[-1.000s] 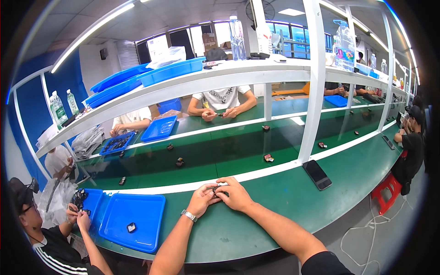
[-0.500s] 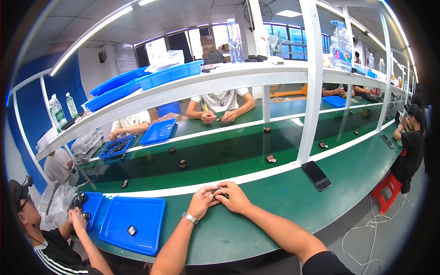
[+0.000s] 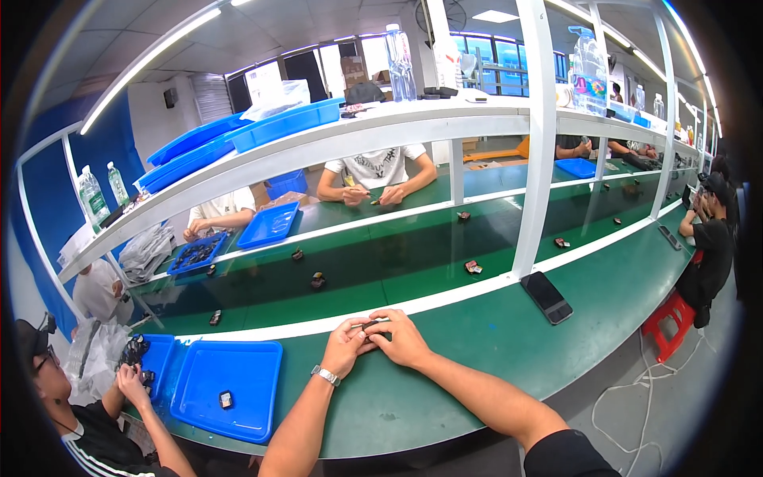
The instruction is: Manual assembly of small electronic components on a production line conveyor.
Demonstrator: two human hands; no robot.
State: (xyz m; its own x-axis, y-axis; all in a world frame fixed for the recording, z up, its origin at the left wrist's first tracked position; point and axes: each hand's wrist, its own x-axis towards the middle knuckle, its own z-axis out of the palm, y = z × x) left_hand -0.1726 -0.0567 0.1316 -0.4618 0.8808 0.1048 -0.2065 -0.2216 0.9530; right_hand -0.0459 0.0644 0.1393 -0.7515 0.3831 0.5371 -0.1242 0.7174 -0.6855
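Above the green worktop, my left hand and my right hand meet at the fingertips around a small dark piece. Both hands are closed on it, and the fingers cover most of it, so its kind does not show. To the left of my forearms lies a shallow blue tray. In that tray rests one small black block with a pale face.
Past a white rail, small dark parts such as a red-and-black one lie spaced along a green belt. A phone lies right of my hands near a white post. At left, a co-worker's hands work beside another blue tray.
My hands stay together around the small piece, with slight finger movement. The whole view has shifted a little. The co-worker at left has lowered the head slightly and moved the hands.
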